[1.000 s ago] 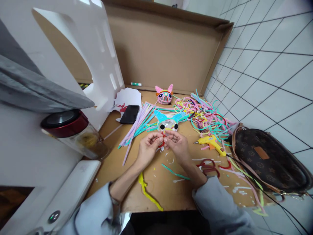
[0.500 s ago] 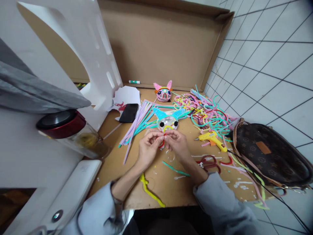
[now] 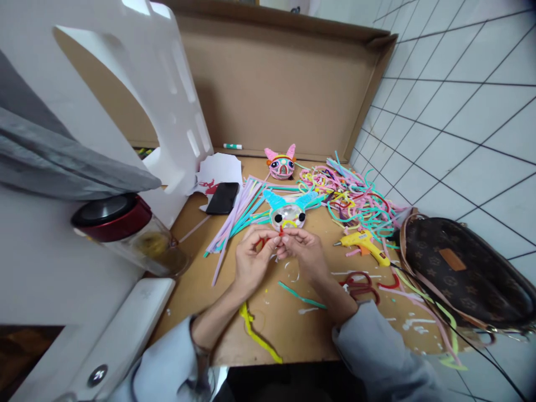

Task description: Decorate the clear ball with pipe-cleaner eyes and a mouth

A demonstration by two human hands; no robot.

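My left hand (image 3: 254, 255) and my right hand (image 3: 305, 252) meet at the middle of the table, fingertips pinched on a small red pipe cleaner (image 3: 281, 230). Part of the red piece is hidden by the fingers. Just beyond them sits a clear round figure (image 3: 288, 215) with blue ears, black eyes and a yellow strip. Behind it stands a similar figure with pink ears (image 3: 281, 166). A yellow fuzzy strip (image 3: 258, 335) lies near my left forearm, and a short teal one (image 3: 301, 295) lies between my forearms.
Long pipe cleaners (image 3: 228, 229) and a phone (image 3: 223, 198) lie left. Rightward are a tangled pile (image 3: 360, 201), a yellow glue gun (image 3: 364, 245), red-handled scissors (image 3: 360, 286) and a brown bag (image 3: 469, 271). A glass jar (image 3: 146, 245) stands at the left edge.
The view has shifted slightly, so things appear a little lower. Between my fingertips the red piece now points upward, and its loop below is no longer visible.
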